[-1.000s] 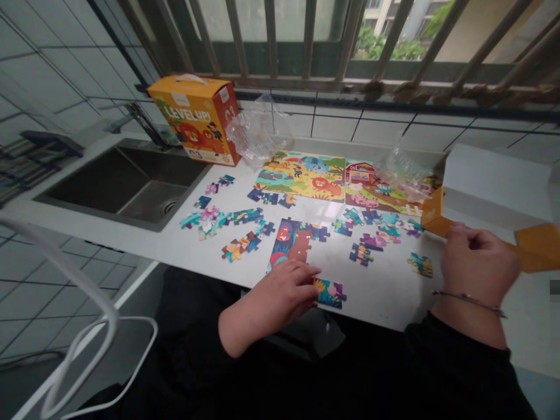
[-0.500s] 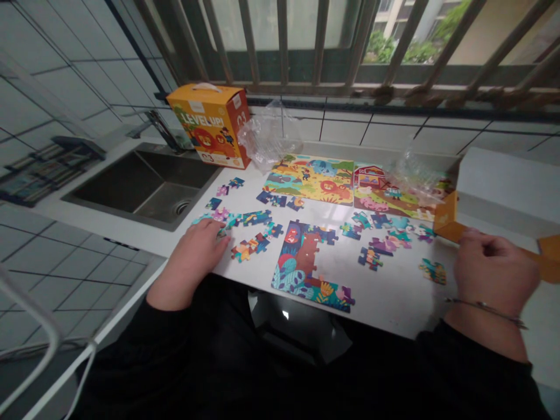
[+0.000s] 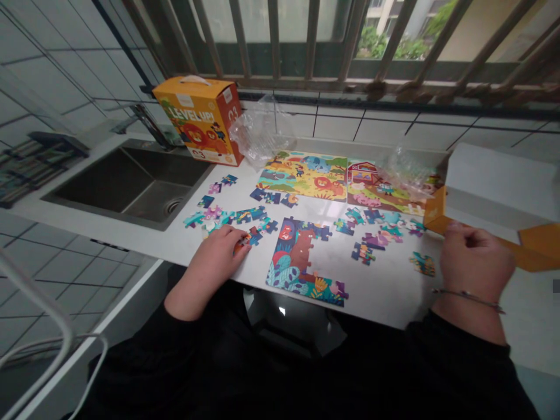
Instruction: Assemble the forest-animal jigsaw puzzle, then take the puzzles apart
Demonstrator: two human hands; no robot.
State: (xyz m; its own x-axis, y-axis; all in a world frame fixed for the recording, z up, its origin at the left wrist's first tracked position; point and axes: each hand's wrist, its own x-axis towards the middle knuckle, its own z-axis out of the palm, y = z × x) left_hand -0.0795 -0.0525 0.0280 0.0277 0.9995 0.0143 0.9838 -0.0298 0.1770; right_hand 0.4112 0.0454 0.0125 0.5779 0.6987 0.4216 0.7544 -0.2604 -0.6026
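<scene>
My left hand [image 3: 219, 254] is over the loose jigsaw pieces at the counter's left front. Its thumb and fingertips close around an orange puzzle piece [image 3: 239, 245], partly hidden by them. In front of me lies a partly joined puzzle [image 3: 286, 274] with a brown bear-like figure, dark blue leaves and a jagged right side. Loose pieces [image 3: 373, 240] are scattered to its right, and a single teal-and-orange piece [image 3: 422, 263] lies near my right hand [image 3: 476, 256]. That hand is curled into a fist beside an orange box, with nothing showing in it.
Two assembled puzzles, a yellow lion scene [image 3: 306, 175] and a farm scene [image 3: 380, 188], lie at the back. A "LEVEL UP!" box [image 3: 199, 125] and clear plastic wrap [image 3: 262, 134] stand by the sink [image 3: 118, 186]. An open orange-and-white box [image 3: 494, 198] is at right.
My left hand has shifted right, from the teal and pink pieces onto the orange ones, and its fingers have closed in. The right fist stays by the box. The view has shifted slightly.
</scene>
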